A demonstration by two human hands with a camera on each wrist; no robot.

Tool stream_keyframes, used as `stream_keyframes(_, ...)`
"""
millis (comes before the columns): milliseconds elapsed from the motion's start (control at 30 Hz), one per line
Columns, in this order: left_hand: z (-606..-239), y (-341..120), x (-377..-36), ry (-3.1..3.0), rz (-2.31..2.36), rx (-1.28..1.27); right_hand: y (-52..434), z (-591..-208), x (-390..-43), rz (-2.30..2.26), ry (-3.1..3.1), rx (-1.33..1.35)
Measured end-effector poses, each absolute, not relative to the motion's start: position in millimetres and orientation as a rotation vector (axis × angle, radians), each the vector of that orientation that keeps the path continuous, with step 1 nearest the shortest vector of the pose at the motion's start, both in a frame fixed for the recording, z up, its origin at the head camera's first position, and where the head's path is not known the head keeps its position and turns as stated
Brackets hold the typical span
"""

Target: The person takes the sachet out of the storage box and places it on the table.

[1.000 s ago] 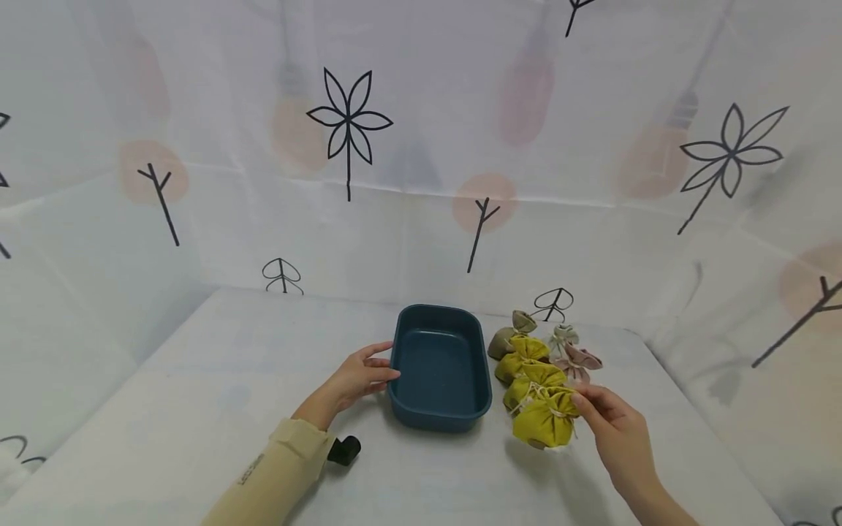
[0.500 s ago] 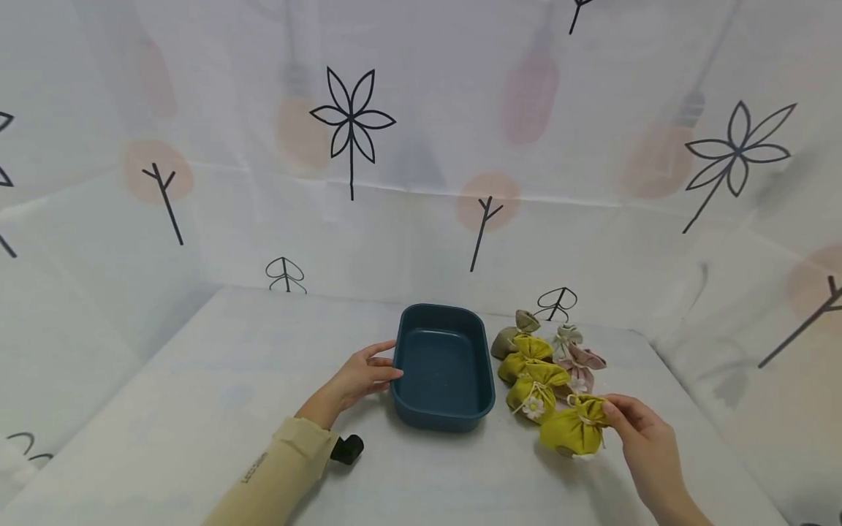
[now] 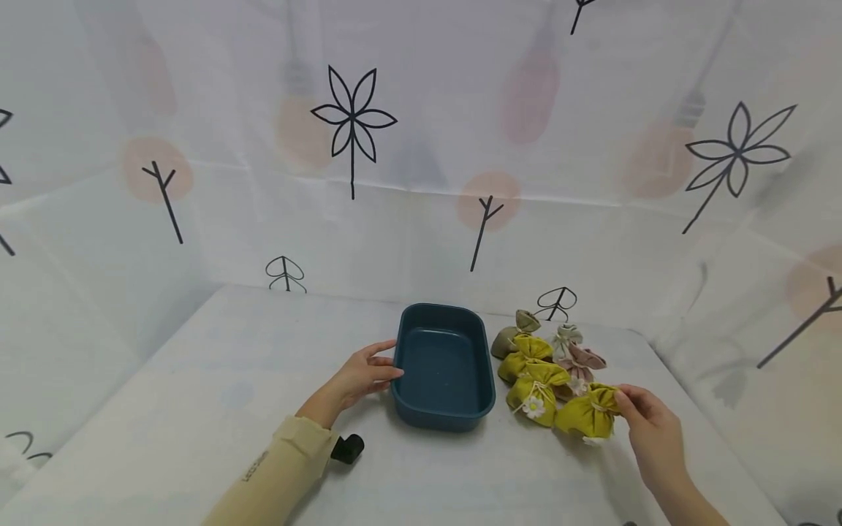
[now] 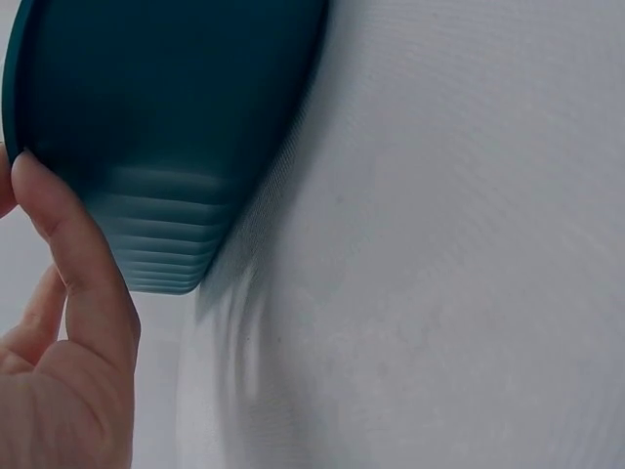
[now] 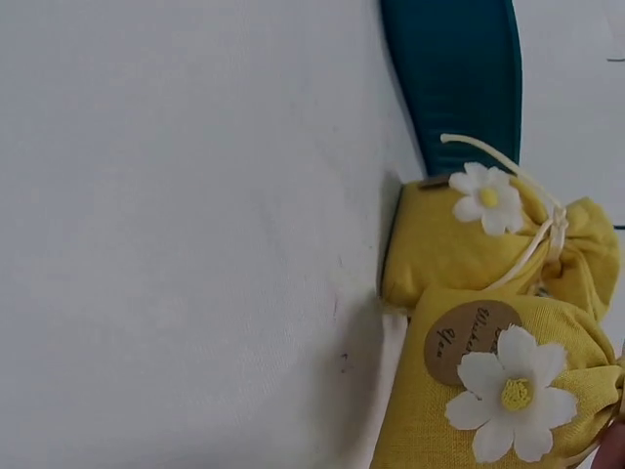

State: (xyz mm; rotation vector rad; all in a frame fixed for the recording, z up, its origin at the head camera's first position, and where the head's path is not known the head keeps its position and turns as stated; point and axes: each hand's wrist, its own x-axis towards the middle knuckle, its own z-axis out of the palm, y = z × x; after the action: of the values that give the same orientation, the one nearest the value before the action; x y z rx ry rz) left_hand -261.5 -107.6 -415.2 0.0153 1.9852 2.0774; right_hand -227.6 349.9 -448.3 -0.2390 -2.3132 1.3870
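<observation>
A dark teal rectangular tub (image 3: 444, 365) stands empty on the white table. My left hand (image 3: 365, 376) rests against its left wall with straight fingers (image 4: 73, 254) touching the rim (image 4: 146, 127). To the tub's right lie several small drawstring pouches: yellow ones (image 3: 536, 391), a tan one (image 3: 509, 336) and a pink one (image 3: 579, 359). My right hand (image 3: 641, 420) pinches the gathered top of the nearest yellow pouch (image 3: 588, 418), which lies on the table. The right wrist view shows this pouch (image 5: 498, 391) with a white daisy and round tag, beside another yellow pouch (image 5: 479, 249).
A patterned white sheet (image 3: 421, 146) hangs behind and at both sides of the table. A small black object (image 3: 346, 448) sits under my left sleeve (image 3: 276, 475). Bare tabletop (image 3: 250, 351) spreads left of the tub and along the front edge.
My right hand has dragged the nearest yellow pouch to the right, away from the tub, and it now lies beside the others. The left hand and tub have stayed put.
</observation>
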Motion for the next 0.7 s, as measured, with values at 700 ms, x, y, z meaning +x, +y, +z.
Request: stream_keyframes(700, -415.8, -108.2, -262.2, 1.984, 2.071, 0.003, 351.1, -477.0, -277.8, 1.267, -2.404, -0.377)
